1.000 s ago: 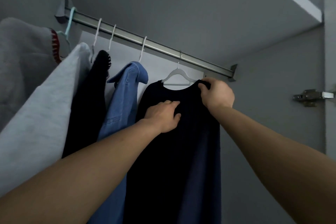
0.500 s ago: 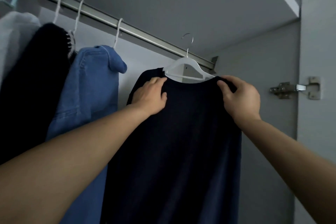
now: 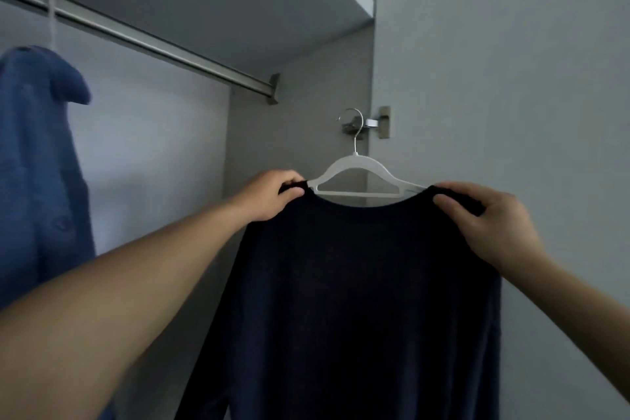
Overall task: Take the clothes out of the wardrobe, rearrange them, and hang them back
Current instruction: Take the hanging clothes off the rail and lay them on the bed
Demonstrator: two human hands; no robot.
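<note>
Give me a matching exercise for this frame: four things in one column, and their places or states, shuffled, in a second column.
Things:
1. dark sweater
2. white hanger
3. blue shirt
4. rail

States:
A. hangs from the rail at the left
B. gripped at both shoulders by the hands, left and right
C. fixed under the shelf
D. off the rail, hook free in the air

Pairs: 1-B, 2-D, 3-A, 4-C

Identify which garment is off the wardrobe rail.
The dark navy top on the white hanger, held by both hands; the blue denim shirt hangs from the rail.
</note>
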